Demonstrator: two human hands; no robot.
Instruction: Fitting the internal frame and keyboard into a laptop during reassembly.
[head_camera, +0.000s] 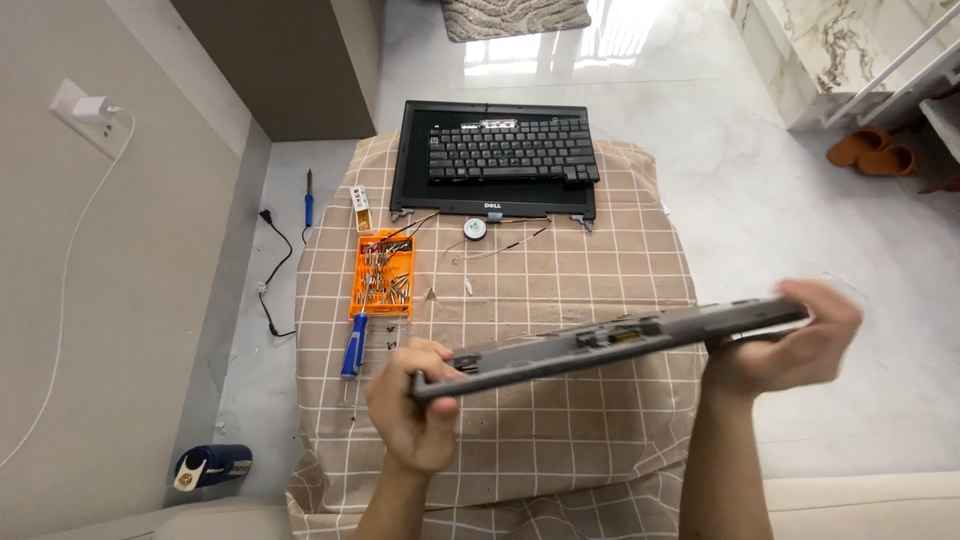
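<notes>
Laptop base (610, 345), a flat grey slab, is what we hold up edge-on above the worktop (560, 290), which is draped in a beige checked cloth. It runs tilted, lower at our left and higher at our right. Along the edge facing us we see a recessed strip with small slots near the middle, and a rounded corner at the low end. Our left hand (412, 405) is clamped on that low corner, thumb over the top. Our right hand (800, 345) grips the high end, fingers curled over the upper face. The two hands sit well apart, one at each end of the slab.

On the cloth beyond, an orange tray (381, 277) holds a jumble of metal screwdriver bits. A blue-handled screwdriver (353, 347) lies just below the tray. At the far end rests a black screen frame (495, 160) with a loose keyboard (512, 150) lying on it, and a small round tin (475, 229) sits just in front of the frame. Thin wires (500, 243) trail across the cloth near the tin.
</notes>
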